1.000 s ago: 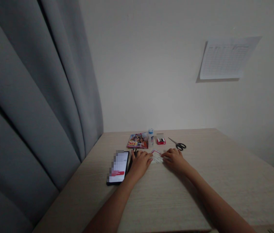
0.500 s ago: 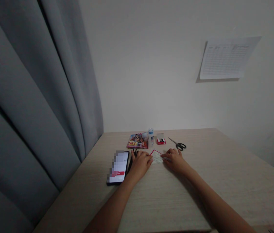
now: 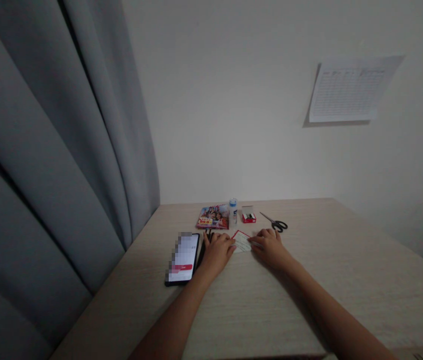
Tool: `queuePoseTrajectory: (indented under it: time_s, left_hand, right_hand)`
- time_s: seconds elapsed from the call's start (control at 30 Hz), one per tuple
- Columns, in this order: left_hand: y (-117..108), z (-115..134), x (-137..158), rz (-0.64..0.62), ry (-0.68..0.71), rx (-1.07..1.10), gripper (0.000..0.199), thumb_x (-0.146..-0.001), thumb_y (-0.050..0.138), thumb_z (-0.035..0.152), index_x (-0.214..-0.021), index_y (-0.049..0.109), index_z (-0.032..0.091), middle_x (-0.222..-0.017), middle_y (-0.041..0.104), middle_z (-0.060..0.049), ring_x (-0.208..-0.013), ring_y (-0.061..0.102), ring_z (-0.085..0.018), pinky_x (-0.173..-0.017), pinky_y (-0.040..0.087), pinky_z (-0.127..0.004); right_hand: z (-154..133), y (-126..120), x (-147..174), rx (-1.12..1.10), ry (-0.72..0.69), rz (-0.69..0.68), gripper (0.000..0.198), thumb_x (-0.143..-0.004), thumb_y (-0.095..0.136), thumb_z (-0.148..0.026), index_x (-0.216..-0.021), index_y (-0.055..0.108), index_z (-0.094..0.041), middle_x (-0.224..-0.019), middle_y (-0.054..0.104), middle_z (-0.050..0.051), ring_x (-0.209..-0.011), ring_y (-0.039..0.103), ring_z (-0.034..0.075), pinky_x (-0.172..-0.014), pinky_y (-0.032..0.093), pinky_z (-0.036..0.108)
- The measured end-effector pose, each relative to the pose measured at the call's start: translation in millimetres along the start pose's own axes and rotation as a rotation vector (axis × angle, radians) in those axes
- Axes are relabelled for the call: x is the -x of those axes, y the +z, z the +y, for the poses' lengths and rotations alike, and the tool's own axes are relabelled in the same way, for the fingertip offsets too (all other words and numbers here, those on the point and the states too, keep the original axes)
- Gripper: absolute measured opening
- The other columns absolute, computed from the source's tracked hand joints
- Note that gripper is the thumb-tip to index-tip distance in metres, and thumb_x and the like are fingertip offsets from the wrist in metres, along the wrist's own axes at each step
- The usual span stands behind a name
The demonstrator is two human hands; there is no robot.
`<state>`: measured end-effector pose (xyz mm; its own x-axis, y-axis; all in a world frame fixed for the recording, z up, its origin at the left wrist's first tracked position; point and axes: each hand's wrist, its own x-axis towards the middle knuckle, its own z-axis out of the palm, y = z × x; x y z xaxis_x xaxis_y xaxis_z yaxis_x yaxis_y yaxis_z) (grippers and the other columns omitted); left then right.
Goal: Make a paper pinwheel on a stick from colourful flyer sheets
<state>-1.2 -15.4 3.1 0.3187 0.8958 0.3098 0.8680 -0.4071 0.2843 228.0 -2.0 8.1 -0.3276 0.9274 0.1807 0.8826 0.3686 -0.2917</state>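
Observation:
A small pale paper (image 3: 242,242) with a red edge along its top and faint printing lies on the table between my hands. My left hand (image 3: 218,250) has its fingers closed at the paper's left edge. On the opposite edge, my right hand (image 3: 269,245) pinches the paper with thumb and fingers. Both hands rest low, and their fingers cover the paper's side corners. Beside my left hand lies a phone (image 3: 184,260) with its screen lit. A dark, slim object partly hidden under that hand cannot be made out.
Behind the hands sit a colourful printed booklet (image 3: 213,217), a clear bottle with a blue cap (image 3: 233,211), an opened small red box (image 3: 249,218) and black-handled scissors (image 3: 277,225). A grey curtain (image 3: 65,150) hangs along the left; a wall (image 3: 234,100) stands behind the table.

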Motion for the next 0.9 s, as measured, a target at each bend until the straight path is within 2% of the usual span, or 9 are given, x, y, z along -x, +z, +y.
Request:
queuePoseTrajectory:
  time_s: [0.2, 0.53, 0.7, 0.9]
  left_hand:
    - [3.2, -3.0, -0.2, 0.01, 0.007, 0.015, 0.027, -0.099, 0.054, 0.038, -0.12, 0.069, 0.032, -0.119, 0.068, -0.003, -0.121, 0.049, -0.028, -0.113, -0.005, -0.074]
    - [1.0, -0.2, -1.1, -0.013, -0.016, -0.024, 0.027, -0.098, 0.055, 0.036, -0.121, 0.067, 0.032, -0.123, 0.066, -0.003, -0.123, 0.05, -0.028, -0.113, 0.0, -0.075]
    - [-0.6, 3.3, -1.3, -0.022, -0.035, -0.044, 0.026, -0.098, 0.055, 0.034, -0.121, 0.068, 0.032, -0.124, 0.066, -0.003, -0.124, 0.049, -0.028, -0.112, 0.002, -0.077]
    - [0.0, 3.4, -1.3, -0.005, -0.027, -0.055, 0.026, -0.097, 0.056, 0.033, -0.121, 0.067, 0.034, -0.124, 0.065, -0.002, -0.124, 0.048, -0.028, -0.113, 0.001, -0.077]
  right_hand:
    - [-1.8, -1.4, 0.5, 0.008, 0.013, -0.013, 0.036, -0.092, 0.056, -0.036, -0.125, 0.069, -0.032, -0.119, 0.063, 0.012, -0.118, 0.046, 0.031, -0.11, 0.021, 0.055]
    - [-3.5, -0.8, 0.4, 0.022, 0.039, -0.011, 0.036, -0.091, 0.056, -0.035, -0.125, 0.069, -0.031, -0.12, 0.063, 0.011, -0.121, 0.046, 0.03, -0.112, 0.017, 0.055]
    - [-6.3, -1.0, 0.0, 0.04, 0.064, -0.021, 0.037, -0.091, 0.055, -0.035, -0.125, 0.069, -0.03, -0.121, 0.063, 0.012, -0.122, 0.046, 0.031, -0.113, 0.011, 0.057]
    - [-6.6, -0.6, 0.1, 0.029, 0.064, -0.011, 0.036, -0.092, 0.055, -0.035, -0.124, 0.069, -0.03, -0.122, 0.063, 0.011, -0.123, 0.046, 0.031, -0.113, 0.011, 0.058]
